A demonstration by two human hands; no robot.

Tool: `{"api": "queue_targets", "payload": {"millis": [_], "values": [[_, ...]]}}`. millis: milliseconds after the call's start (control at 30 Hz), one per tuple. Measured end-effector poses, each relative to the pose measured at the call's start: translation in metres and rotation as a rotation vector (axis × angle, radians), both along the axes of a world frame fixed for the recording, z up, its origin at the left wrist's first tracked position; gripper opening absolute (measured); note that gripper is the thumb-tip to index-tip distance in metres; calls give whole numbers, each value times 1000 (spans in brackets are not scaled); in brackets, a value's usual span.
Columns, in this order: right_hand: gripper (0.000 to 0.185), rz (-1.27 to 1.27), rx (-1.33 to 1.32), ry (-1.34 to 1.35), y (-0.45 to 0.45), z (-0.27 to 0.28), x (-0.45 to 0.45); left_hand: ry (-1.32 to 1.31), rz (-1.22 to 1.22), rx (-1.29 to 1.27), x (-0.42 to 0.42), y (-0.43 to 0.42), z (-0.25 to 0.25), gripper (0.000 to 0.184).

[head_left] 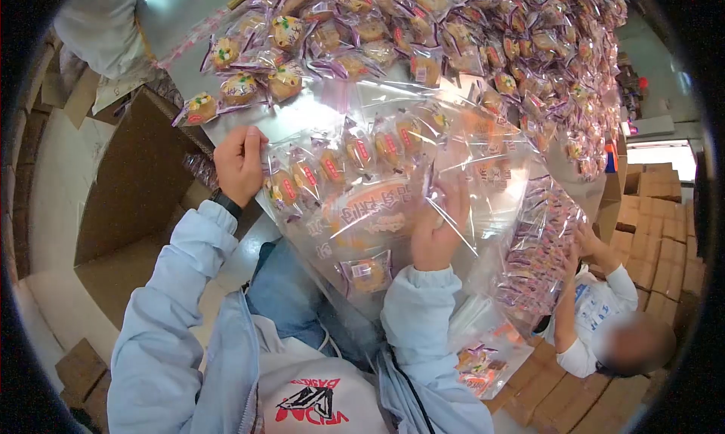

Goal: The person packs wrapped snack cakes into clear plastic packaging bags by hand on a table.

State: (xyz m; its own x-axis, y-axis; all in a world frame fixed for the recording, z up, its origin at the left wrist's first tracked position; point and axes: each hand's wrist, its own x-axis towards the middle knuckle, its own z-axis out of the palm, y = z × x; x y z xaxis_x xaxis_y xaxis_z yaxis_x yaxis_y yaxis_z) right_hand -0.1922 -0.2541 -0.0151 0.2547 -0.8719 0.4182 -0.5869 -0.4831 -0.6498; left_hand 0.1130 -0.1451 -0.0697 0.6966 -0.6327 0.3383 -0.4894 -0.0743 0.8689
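Note:
A large clear plastic bag (370, 207) with orange print lies across the table edge in front of me. Inside it, a row of individually wrapped pastries (360, 152) stands along the far side, and one more wrapped pastry (365, 274) rests nearer my body. My left hand (240, 164) is closed on the bag's left edge, with a dark band at the wrist. Reaching into the bag, my right hand (442, 219) shows through the film with its fingers stretched out beside the row. Glare on the plastic partly hides those fingers.
Many wrapped pastries (453, 38) are heaped on the metal table. An open cardboard box (128, 207) stands at my left. On the right, a co-worker's hands (585, 241) are at a bag packed with pastries (540, 245). Stacked cartons (649, 238) stand beyond.

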Motion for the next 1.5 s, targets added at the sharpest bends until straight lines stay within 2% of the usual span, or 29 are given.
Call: {"api": "queue_targets", "payload": {"millis": [67,100,200,267,467,533,633,700,767,867,933,967,1033,1133,1167,1267,1367,1400,1433,1467,1500], "values": [[36,-53,-286,417,7,17,0,-2,-2,-13,0,-1,0,31],[37,26,-179,216,7,20,2,-1,2,-7,0,-1,3,31],[50,31,299,233,8,32,21,6,2,33,-4,1,8,31],[53,36,418,253,8,32,22,-4,14,54,-1,0,6,32],[38,15,130,180,18,17,13,-21,14,58,0,0,1,34],[34,-35,35,336,13,11,8,0,-2,49,-2,1,2,35],[46,-105,-3,207,-2,11,5,-28,-9,31,2,-2,0,35],[37,-110,107,-91,-5,3,12,-37,2,35,0,0,-2,34],[30,-104,-188,-143,-2,1,20,-40,8,39,0,-1,2,33],[27,-220,0,-616,-18,-26,21,-69,6,18,1,-2,0,33],[27,-136,-17,-599,-30,-34,24,-76,5,7,2,-3,-1,32],[28,-100,-112,-506,-36,-36,27,-81,2,3,2,-2,-1,32],[32,-131,-28,-414,-43,-37,31,-40,-32,85,0,4,4,28],[37,-178,9,-407,-48,-32,36,-12,-35,61,-6,0,32,19],[40,-254,-71,-343,-48,-27,40,-4,-31,43,-10,2,46,18],[41,-332,-2,-392,-48,-29,50,-461,-120,67,-24,5,79,26],[37,-322,-349,-120,-60,-21,53,-716,-147,237,-67,-6,134,33],[35,-342,-444,-24,-59,-20,52,-726,-146,265,-75,-9,141,36],[34,-341,-433,-25,-58,-13,52,-737,-137,289,-81,-13,147,38],[33,-298,-280,-152,-56,-8,54,-754,-122,305,-88,-17,150,40],[32,-249,-122,-270,-55,-3,55,-637,-199,266,-94,-22,154,45]]}}
